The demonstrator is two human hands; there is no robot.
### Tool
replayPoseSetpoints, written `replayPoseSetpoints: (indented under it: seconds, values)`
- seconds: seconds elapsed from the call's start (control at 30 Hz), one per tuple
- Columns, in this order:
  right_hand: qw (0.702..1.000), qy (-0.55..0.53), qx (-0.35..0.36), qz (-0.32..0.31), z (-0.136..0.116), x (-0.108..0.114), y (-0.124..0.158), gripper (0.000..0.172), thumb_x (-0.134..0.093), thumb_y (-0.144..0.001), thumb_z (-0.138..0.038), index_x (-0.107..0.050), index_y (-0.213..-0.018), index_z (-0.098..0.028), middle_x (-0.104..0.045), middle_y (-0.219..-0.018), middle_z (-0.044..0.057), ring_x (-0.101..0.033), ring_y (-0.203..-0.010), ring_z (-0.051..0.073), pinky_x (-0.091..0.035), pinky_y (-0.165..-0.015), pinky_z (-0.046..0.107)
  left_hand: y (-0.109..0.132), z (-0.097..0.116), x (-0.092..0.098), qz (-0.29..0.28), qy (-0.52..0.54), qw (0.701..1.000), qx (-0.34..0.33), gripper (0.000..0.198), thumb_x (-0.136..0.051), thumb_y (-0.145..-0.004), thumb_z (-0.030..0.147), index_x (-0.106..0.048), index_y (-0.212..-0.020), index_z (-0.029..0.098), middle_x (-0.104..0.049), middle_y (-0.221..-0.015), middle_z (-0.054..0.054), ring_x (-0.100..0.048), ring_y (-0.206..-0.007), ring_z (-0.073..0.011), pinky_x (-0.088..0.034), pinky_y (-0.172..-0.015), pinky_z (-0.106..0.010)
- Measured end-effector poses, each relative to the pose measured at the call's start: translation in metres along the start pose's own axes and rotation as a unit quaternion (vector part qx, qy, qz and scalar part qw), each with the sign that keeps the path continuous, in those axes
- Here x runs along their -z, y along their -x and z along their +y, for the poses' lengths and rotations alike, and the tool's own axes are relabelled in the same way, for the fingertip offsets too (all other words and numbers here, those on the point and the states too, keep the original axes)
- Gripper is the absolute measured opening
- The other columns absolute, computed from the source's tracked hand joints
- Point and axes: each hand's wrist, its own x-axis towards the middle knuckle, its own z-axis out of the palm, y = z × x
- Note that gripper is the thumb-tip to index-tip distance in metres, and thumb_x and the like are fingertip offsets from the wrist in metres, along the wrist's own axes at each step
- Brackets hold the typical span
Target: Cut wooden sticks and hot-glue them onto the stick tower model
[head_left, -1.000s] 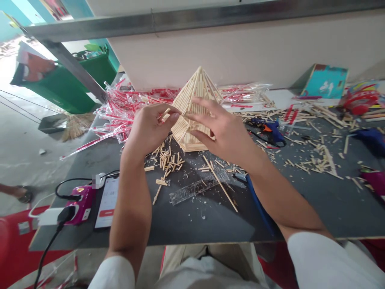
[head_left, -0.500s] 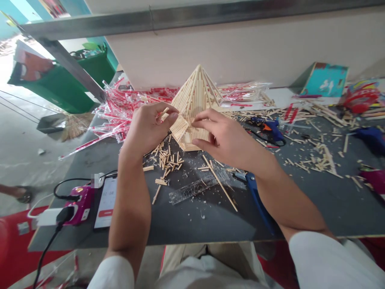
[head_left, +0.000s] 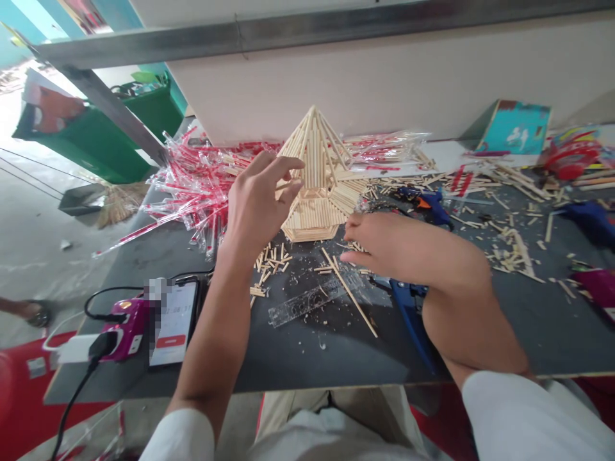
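Note:
A pyramid-roofed model made of pale wooden sticks (head_left: 317, 186) stands on the dark table (head_left: 298, 358). My left hand (head_left: 257, 202) is raised beside the model's left face with fingers spread and curved, its fingertips close to the roof. My right hand (head_left: 384, 246) is low over the table in front of the model, fingers drawn together above short cut sticks; what they hold, if anything, is too small to make out. A long thin stick (head_left: 350, 292) and a clear ruler (head_left: 307, 304) lie just in front of it.
Red-and-clear plastic wrappers (head_left: 192, 186) pile up at the back left. A blue glue gun (head_left: 430, 202) and blue-handled cutters (head_left: 410, 314) lie at the right. A phone (head_left: 173, 323) and a purple device (head_left: 127, 326) sit near the left front edge. Stick offcuts litter the right.
My right hand left the model's face and dropped to the table in front of it. My left hand opened from a pinch on short sticks and lifted beside the roof.

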Motion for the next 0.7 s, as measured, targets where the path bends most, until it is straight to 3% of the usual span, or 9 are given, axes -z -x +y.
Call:
replayPoseSetpoints:
  seconds: [0.17, 0.43, 0.53, 0.63, 0.7]
  values:
    - [1.0, -0.026, 0.002, 0.016, 0.01, 0.003, 0.007, 0.031, -0.055, -0.1, -0.04, -0.072, -0.095, -0.015, -0.072, -0.101, 0.013, -0.071, -0.092, 0.029, -0.052, -0.085, 0.044, -0.001, 0.0, -0.016, 0.035, -0.014, 0.999, 0.008, 0.012, -0.062, -0.097, 0.028, -0.073, -0.099, 0.027, -0.068, -0.108, -0.004, -0.066, -0.099, -0.02, -0.054, -0.081, -0.037]
    - [0.998, -0.042, -0.021, 0.036, 0.027, 0.013, 0.02, 0.035, -0.056, -0.098, -0.047, -0.076, -0.1, -0.019, -0.073, -0.103, 0.011, -0.07, -0.09, 0.028, -0.052, -0.083, 0.044, -0.004, -0.008, -0.016, 0.033, -0.026, 0.999, 0.019, 0.014, -0.056, -0.096, 0.017, -0.068, -0.097, 0.024, -0.066, -0.114, -0.005, -0.065, -0.108, -0.0247, -0.054, -0.084, -0.042]
    - [0.996, -0.035, -0.056, 0.058, 0.043, 0.013, 0.025, 0.042, -0.052, -0.098, -0.053, -0.075, -0.103, -0.019, -0.074, -0.104, 0.011, -0.069, -0.088, 0.028, -0.052, -0.079, 0.045, -0.006, -0.012, -0.004, 0.051, -0.059, 0.997, 0.013, 0.014, -0.056, -0.095, 0.014, -0.067, -0.095, 0.022, -0.066, -0.111, -0.006, -0.064, -0.103, -0.0233, -0.052, -0.078, -0.04]
    - [0.994, -0.042, -0.061, 0.082, 0.056, 0.014, 0.03, 0.044, -0.051, -0.096, -0.057, -0.075, -0.104, -0.021, -0.074, -0.107, 0.011, -0.069, -0.092, 0.03, -0.052, -0.079, 0.045, -0.004, -0.004, 0.021, 0.092, -0.069, 0.993, 0.0, 0.008, -0.063, -0.094, 0.015, -0.068, -0.092, 0.021, -0.069, -0.101, -0.004, -0.062, -0.094, -0.0184, -0.049, -0.077, -0.037]
    - [0.992, -0.057, -0.072, 0.089, 0.061, 0.016, 0.032, 0.04, -0.055, -0.094, -0.055, -0.076, -0.103, -0.022, -0.076, -0.105, 0.01, -0.07, -0.09, 0.03, -0.051, -0.077, 0.045, 0.001, 0.004, 0.041, 0.109, -0.042, 0.993, 0.02, 0.006, -0.063, -0.097, 0.021, -0.069, -0.099, 0.022, -0.07, -0.098, -0.001, -0.061, -0.093, -0.0159, -0.048, -0.071, -0.033]
